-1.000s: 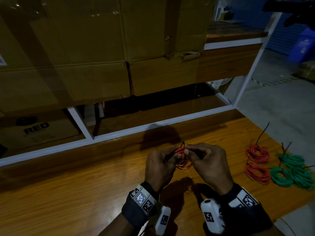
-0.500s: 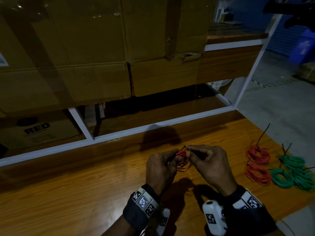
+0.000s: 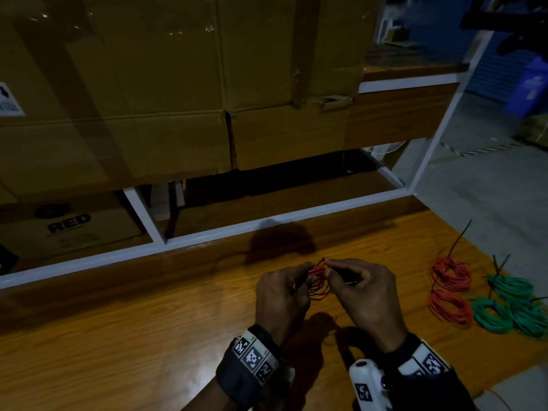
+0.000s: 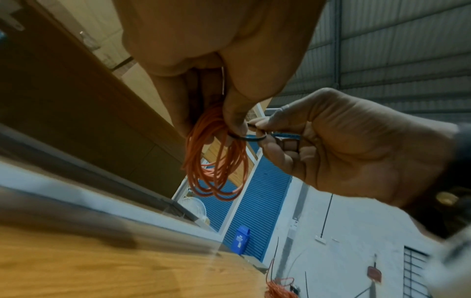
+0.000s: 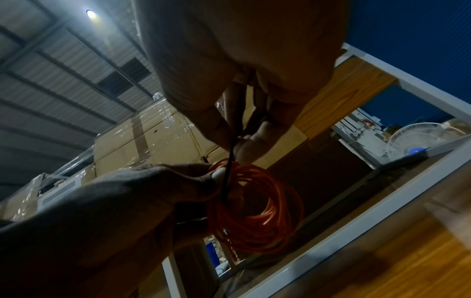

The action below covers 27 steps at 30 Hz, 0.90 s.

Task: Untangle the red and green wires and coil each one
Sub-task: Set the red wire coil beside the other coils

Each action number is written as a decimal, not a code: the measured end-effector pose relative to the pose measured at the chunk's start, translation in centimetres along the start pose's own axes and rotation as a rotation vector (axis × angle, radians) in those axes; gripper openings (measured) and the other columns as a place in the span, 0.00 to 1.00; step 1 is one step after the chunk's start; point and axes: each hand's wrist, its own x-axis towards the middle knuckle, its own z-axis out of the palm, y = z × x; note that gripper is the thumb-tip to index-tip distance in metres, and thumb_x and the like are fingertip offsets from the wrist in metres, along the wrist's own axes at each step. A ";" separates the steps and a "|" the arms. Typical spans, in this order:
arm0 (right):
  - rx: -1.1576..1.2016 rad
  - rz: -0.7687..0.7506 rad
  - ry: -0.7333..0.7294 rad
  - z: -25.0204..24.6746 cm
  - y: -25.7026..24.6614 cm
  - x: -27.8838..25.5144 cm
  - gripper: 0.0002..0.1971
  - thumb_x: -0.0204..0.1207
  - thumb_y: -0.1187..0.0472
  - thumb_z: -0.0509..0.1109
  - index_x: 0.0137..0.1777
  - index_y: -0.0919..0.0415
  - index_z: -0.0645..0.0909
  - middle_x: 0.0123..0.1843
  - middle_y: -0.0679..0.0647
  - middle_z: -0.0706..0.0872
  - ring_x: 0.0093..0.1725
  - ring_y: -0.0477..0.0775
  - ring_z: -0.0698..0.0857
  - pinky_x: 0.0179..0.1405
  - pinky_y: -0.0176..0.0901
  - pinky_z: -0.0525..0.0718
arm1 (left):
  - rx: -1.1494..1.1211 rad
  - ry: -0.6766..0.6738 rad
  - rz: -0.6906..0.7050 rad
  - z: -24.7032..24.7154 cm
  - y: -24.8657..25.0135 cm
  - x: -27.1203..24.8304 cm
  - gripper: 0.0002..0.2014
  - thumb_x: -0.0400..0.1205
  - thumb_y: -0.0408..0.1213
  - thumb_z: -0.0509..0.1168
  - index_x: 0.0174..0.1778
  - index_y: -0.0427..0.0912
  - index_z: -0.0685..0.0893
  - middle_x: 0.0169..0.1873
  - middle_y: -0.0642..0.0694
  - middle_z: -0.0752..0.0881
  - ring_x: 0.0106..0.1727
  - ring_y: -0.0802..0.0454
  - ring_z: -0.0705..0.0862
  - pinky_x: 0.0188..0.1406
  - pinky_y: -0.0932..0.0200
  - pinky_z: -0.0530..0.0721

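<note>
Where our fingers overlap, the black tie (image 4: 251, 138) is half hidden; our left hand (image 3: 280, 298) pinches the red wire coil (image 3: 318, 282), right hand (image 3: 366, 295) pinching the tie.

Both hands raised, close together — left hand (image 3: 280, 295) and right hand (image 3: 366, 295) fingers pinching.

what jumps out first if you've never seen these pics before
Two hands meet over the middle of the wooden table: the left hand holds a small red wire coil while the right hand pinches a thin black tie looped round it. At the table's right edge lie finished coils, two red coils beside a cluster of green coils. Large cardboard boxes loom behind.
</note>
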 end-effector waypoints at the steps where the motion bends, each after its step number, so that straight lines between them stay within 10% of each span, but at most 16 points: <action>1: -0.003 -0.006 0.006 0.0 0.0 -0.1 0.08 0.76 0.61 0.80 0.54 0.50 0.93 0.51 0.42 0.93 0.48 0.36 0.90 0.44 0.40 0.92 | -0.002 0.011 0.005 -0.1 0.0 0.1 0.11 0.82 0.38 0.72 0.59 0.54 0.93 0.45 0.57 0.94 0.42 0.64 0.90 0.35 0.61 0.88; 10: -0.138 -0.025 -0.100 -0.1 -0.9 0.0 0.08 0.77 0.60 0.80 0.54 0.52 0.93 0.51 0.44 0.92 0.48 0.35 0.88 0.47 0.31 0.88 | 0.024 0.005 0.044 0.0 -0.5 0.1 0.15 0.79 0.33 0.72 0.60 0.49 0.93 0.46 0.53 0.95 0.44 0.60 0.91 0.38 0.58 0.90; 16: -0.039 -0.008 -0.231 -1.4 -0.5 0.5 0.07 0.78 0.54 0.79 0.55 0.47 0.93 0.51 0.39 0.92 0.52 0.40 0.90 0.44 0.49 0.93 | -0.005 -0.060 0.070 -0.2 -0.7 -0.3 0.25 0.79 0.30 0.73 0.72 0.55 0.87 0.54 0.53 0.94 0.51 0.61 0.91 0.44 0.64 0.89; 27: -0.146 -0.151 -0.186 -2.3 -0.9 2.4 0.03 0.78 0.50 0.78 0.47 0.46 0.91 0.46 0.38 0.90 0.48 0.37 0.88 0.40 0.37 0.87 | -0.056 -0.086 0.097 -0.4 0.7 -0.2 0.20 0.82 0.35 0.72 0.68 0.59 0.89 0.51 0.58 0.94 0.51 0.67 0.91 0.42 0.61 0.89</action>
